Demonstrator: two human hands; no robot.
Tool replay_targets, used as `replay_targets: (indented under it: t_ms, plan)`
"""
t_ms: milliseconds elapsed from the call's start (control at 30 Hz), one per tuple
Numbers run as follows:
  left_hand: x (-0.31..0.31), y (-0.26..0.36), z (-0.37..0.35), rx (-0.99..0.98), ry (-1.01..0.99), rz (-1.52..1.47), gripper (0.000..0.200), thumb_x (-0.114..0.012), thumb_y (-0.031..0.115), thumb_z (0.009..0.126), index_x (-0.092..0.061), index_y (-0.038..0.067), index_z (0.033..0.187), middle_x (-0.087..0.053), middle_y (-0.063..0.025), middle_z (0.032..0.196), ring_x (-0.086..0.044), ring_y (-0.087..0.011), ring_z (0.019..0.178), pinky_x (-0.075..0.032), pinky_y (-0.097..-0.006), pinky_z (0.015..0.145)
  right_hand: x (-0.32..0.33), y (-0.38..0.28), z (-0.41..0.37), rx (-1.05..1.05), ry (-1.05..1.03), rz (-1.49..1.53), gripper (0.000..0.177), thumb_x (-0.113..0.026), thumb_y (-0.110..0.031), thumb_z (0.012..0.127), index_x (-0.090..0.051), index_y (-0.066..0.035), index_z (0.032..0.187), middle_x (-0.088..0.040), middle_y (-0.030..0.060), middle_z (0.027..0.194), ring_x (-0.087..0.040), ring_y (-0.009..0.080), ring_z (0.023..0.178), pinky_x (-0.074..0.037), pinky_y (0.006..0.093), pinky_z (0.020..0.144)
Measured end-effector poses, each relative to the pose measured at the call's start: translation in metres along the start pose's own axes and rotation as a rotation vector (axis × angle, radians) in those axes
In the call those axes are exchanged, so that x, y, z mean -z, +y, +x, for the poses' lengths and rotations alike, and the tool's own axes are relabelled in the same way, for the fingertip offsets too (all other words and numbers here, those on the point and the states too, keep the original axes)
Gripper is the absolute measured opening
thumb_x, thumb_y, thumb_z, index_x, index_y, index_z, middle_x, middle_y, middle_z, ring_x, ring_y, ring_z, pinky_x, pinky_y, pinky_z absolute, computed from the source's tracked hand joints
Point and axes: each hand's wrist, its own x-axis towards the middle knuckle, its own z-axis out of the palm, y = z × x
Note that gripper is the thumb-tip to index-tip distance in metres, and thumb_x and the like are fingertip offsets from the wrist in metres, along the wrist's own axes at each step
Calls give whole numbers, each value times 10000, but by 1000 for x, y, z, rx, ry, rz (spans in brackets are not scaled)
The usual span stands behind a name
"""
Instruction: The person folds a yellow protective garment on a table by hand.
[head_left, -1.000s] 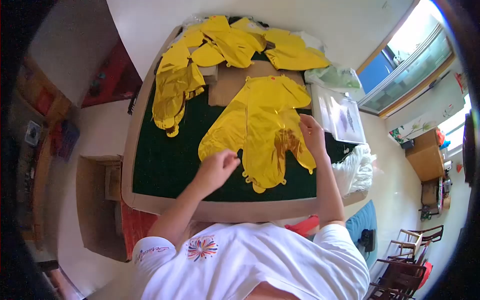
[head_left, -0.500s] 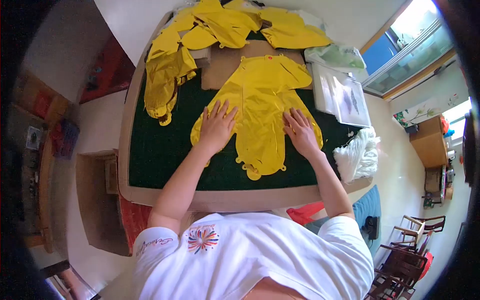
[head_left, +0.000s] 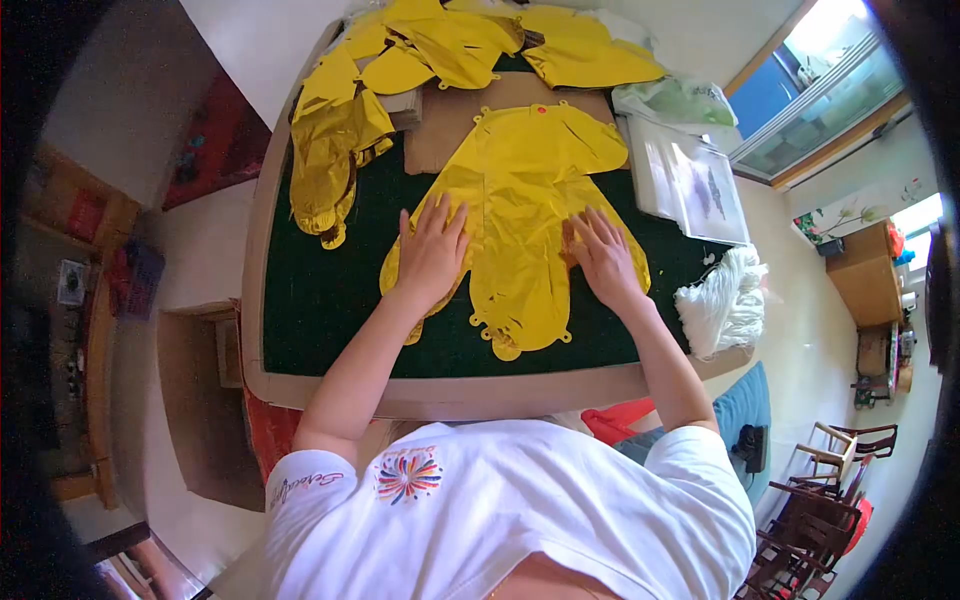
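Observation:
A deflated yellow foil balloon [head_left: 522, 225] lies spread on the dark green table covering [head_left: 310, 310], with rounded lobes and small tabs along its edge. A small red dot marks its top. My left hand [head_left: 432, 252] rests flat on the left lobe, fingers stretched and slightly apart. On the right lobe lies my right hand [head_left: 605, 260], palm down with its fingers extended. Neither hand grips the foil. Small creases run across the balloon's middle, and the foil under both palms is hidden.
More yellow foil balloons [head_left: 440, 45] are heaped at the back and left, partly over cardboard [head_left: 510, 95]. To the right lie clear plastic sleeves [head_left: 690, 190], a green-white bag [head_left: 675, 103] and a bundle of white string [head_left: 725, 305]. A cardboard box [head_left: 205, 400] stands left of the table.
Both hands stay flat on the balloon, with the right fingers shifted slightly away from me. The camera view has moved a little; the balloon lies much as before.

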Motion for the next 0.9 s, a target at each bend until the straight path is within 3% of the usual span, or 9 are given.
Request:
replay_targets:
  t_ms: [233,533,900]
  plan:
    - [-16,8,44,2,101,-85,396,-368,230,984,-448,43,1324,-368,-122,1437,-253,-264,1376,-151,-496,1125,-17,-11,56,48,22,-76,474,-493,-285,929,-418,-112,1365,-329,143,1459,-251,320,1375,-194,516,1101]
    - [-30,4,37,-14,167,-76,335,-454,221,949,-546,91,1244,-474,-107,1347,-360,-274,1316,-191,-511,1106,-29,-27,51,52,-118,-41,489,-483,-355,937,-409,-173,1384,-328,105,1469,-229,310,1386,-166,554,1097]
    - [-32,5,36,22,142,-136,328,-483,238,938,-541,106,1232,-444,-86,1380,-344,-260,1329,-155,-514,1121,-43,-24,62,54,-7,-35,457,-499,-326,931,-446,-181,1361,-376,89,1442,-288,309,1362,-193,603,1056]
